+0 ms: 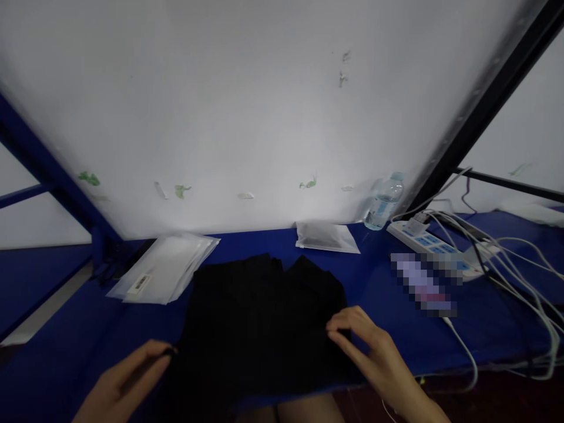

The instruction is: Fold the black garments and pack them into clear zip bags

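Black garment on a blue desk, held at two edges

I am facing the desk, with the black garment lying in the lower centre of the frame, its near part reaching toward the bottom edge. The dark fabric is hiding most of its folds, although its upper outline is showing a notch between two raised portions. My left hand, at the lower left, is pinching a bit of the garment's side edge between thumb and fingers. My right hand, at the lower right, is closing thumb and fingertips on the opposite edge.

To the left of centre, a stack of translucent bags is lying beside the garment's upper left corner, with a barcode label facing up. Above the garment's upper right portion, a translucent pouch is resting flat near the white wall. Right of the pouch, a clear bottle is standing close to that wall. Farther right, a white power strip is stretching diagonally, and white cables are looping toward the right edge. Just below the strip, a device is lying obscured by pixelation, with a white cord running from its lower end.
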Demonstrator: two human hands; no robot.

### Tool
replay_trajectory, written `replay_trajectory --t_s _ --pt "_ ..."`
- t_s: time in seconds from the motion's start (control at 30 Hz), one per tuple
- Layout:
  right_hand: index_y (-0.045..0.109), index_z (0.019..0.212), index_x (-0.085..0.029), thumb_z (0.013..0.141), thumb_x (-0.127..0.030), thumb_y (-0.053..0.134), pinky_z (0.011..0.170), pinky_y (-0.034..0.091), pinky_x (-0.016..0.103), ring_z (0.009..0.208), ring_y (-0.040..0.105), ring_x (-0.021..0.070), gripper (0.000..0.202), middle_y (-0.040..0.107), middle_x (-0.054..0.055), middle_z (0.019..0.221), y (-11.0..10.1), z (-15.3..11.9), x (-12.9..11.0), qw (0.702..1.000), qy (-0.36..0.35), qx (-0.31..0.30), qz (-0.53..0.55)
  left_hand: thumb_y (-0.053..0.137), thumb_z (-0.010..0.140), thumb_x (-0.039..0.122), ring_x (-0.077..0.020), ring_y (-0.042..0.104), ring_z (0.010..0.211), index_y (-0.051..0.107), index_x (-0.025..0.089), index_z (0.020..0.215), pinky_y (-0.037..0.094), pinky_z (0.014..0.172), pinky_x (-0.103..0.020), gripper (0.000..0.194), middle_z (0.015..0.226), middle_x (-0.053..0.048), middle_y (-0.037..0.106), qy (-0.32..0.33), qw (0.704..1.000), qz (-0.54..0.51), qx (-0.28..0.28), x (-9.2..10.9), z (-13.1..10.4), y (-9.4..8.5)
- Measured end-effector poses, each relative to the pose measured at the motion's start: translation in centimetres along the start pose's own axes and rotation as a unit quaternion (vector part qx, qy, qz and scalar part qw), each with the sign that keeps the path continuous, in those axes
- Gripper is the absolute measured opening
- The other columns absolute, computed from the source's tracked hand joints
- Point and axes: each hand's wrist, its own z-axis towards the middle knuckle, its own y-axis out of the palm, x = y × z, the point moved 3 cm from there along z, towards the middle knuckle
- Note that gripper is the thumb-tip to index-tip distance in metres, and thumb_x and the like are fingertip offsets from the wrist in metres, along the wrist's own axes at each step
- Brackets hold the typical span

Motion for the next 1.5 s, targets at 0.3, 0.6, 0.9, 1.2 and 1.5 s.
replay_trajectory --t_s 0.3,0.6,0.9,1.2,1.5 --pt "0.055 0.069 -0.023 0.089 -0.046 0.054 0.07 0.046 0.036 0.072 0.055 0.0209 0.03 0.061 0.003 0.071 0.6 9.1 3.3 0.984 0.013 0.097 -0.147 0.052 0.08 0.053 -0.0196 0.061 0.063 0.058 0.022 0.074 0.047 0.059 -0.026 0.032 0.061 0.003 0.059 -0.023 0.998 0.059 0.029 1.0 10.4 2.0" --pt "0.064 0.099 -0.025 0.086 -0.048 0.059 0.082 0.048 0.037 0.086 0.061 0.0203 0.028 0.068 0.003 0.092 -0.4 7.9 5.5 0.991 0.006 0.006 -0.135 0.052 0.086 0.043 -0.0162 0.058 0.067 0.063 0.026 0.106 0.051 0.068 -0.03 0.028 0.095 -0.002 0.063 0.113 0.984 0.135 -0.027 0.6 10.9 2.6" --pt "0.065 0.09 -0.023 0.079 -0.051 0.064 0.072 0.049 0.033 0.08 0.059 0.0204 0.031 0.064 0.003 0.084 -0.9 8.0 7.1 0.99 0.063 -0.018 -0.128 0.056 0.082 0.039 -0.0221 0.061 0.081 0.064 0.024 0.089 0.051 0.076 -0.036 0.019 0.089 -0.003 0.063 0.128 0.979 0.146 -0.058 1.2 11.6 2.6" --pt "0.059 0.086 -0.024 0.082 -0.049 0.06 0.071 0.048 0.03 0.081 0.063 0.0198 0.026 0.068 0.001 0.084 -2.9 7.5 4.8 0.997 0.068 0.036 -0.02 0.06 0.08 0.048 -0.0232 0.066 0.087 0.057 0.025 0.093 0.052 0.077 -0.032 0.027 0.085 0.001 0.067 0.014 0.998 -0.053 -0.024 3.0 10.1 1.8" --pt "0.066 0.071 -0.018 0.066 -0.06 0.065 0.045 0.036 0.023 0.052 0.055 0.0153 0.042 0.062 0.0 0.058 -3.4 7.1 8.4 0.97 0.24 -0.011 -0.03 0.073 0.073 0.048 -0.0272 0.068 0.097 0.057 0.019 0.115 0.055 0.081 -0.037 0.053 0.101 -0.009 0.069 -0.223 0.924 -0.298 -0.083 1.8 8.7 4.2"
